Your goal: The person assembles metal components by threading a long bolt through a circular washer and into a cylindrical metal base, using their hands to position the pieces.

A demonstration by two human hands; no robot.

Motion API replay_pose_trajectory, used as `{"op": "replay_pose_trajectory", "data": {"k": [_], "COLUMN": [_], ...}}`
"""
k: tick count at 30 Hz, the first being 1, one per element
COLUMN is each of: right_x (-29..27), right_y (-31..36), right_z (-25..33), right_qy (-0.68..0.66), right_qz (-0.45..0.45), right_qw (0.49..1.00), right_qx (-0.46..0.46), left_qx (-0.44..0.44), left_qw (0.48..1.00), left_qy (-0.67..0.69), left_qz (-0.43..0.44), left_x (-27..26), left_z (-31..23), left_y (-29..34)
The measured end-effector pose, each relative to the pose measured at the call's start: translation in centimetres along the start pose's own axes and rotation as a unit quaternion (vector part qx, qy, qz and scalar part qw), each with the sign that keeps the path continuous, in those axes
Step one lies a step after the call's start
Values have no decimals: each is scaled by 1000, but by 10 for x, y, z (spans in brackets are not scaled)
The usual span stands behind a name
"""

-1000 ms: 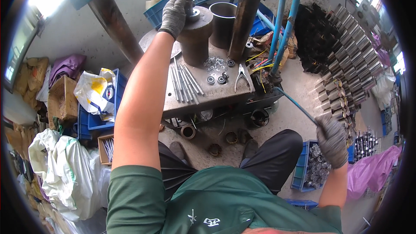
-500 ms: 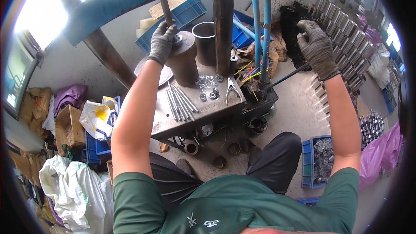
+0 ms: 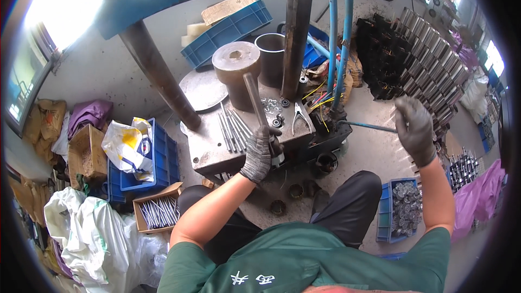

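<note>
My left hand, in a grey work glove, is closed around a metal shaft in front of the metal bench. The shaft tilts up and away, and a dark collar and shiny end show at its lower part beside my fingers. My gloved right hand is raised at the right, fingers loosely curved and apart, holding nothing visible. Behind the shaft stands a thick steel cylinder with a hole in its top. Several thin metal rods, small rings, bearings and pliers lie on the bench.
Blue press columns and dark posts frame the bench. A thin lever extends toward my right hand. Stacked metal tubes stand far right. A blue crate of clear parts sits lower right, a rod-filled carton at left.
My left hand has come down and toward me from the steel cylinder, bringing the shaft along; the cylinder's top hole now shows. My right hand has moved lower. The view has shifted slightly.
</note>
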State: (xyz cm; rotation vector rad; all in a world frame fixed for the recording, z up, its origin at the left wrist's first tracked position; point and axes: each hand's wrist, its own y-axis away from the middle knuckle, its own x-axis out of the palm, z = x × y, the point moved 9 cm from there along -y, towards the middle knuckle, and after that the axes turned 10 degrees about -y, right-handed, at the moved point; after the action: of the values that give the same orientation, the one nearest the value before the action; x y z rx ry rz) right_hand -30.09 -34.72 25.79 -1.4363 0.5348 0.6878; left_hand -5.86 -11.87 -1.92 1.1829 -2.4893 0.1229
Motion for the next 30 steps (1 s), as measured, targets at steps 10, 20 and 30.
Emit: {"op": "replay_pose_trajectory", "data": {"k": [10, 20, 30], "right_x": [114, 284, 321], "right_y": [24, 91, 96], "right_z": [100, 45, 30], "right_qy": [-143, -314, -285], "right_qz": [152, 329, 449], "right_qw": [974, 890, 841], "right_qx": [-86, -3, 102], "left_qx": [-249, -320, 85], "left_qw": [954, 946, 965], "left_qy": [113, -4, -193], "left_qz": [-121, -44, -156], "left_x": [-36, -40, -137], "left_z": [90, 115, -85], "left_y": [17, 77, 43]}}
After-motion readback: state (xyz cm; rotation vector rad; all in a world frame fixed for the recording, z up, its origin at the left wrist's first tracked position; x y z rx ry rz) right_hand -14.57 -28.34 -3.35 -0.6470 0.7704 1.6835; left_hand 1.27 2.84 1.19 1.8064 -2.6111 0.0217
